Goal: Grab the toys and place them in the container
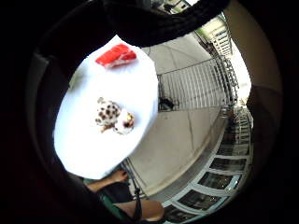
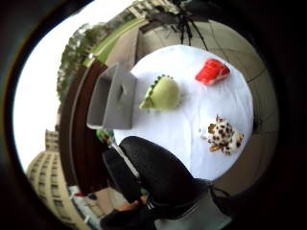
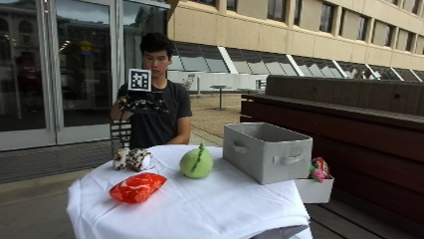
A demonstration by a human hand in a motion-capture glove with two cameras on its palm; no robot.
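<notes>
Three toys lie on the white-clothed table (image 3: 218, 204). A brown-spotted plush (image 3: 132, 159) is at the far left, a green round toy (image 3: 196, 163) in the middle, and a red toy (image 3: 137, 187) near the front left. The grey fabric container (image 3: 267, 152) stands to the right of them. My gloved right hand (image 3: 142, 105) is raised at chest height behind the table, well above the toys, fingers relaxed and holding nothing. The thumb side palm view looks down on the container (image 2: 112, 96), green toy (image 2: 163, 93), red toy (image 2: 212, 71) and spotted plush (image 2: 223, 135).
A small white box (image 3: 317, 188) with colourful items sits on the wooden bench just right of the table. A dark wooden wall (image 3: 344, 104) runs behind the container. Glass doors (image 3: 59, 64) stand behind the person.
</notes>
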